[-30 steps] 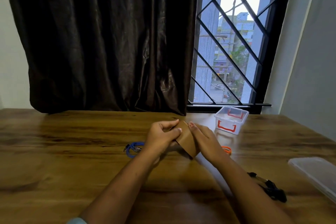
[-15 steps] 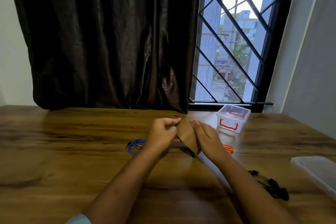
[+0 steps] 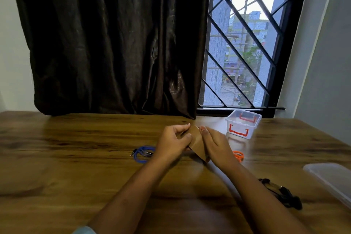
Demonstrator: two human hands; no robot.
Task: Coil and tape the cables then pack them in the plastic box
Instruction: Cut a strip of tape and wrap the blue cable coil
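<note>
Pinching brown tape (image 3: 197,141) between curled left hand (image 3: 173,139) and curled right hand (image 3: 216,143). Seemingly mid-taping. Next: tearing it cleanly, then binding the coiled blue cable (image 3: 143,153).

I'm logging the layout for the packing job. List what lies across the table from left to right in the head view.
blue cable → left hand → brown tape → right hand → plastic box → black cable → clear lid
</note>
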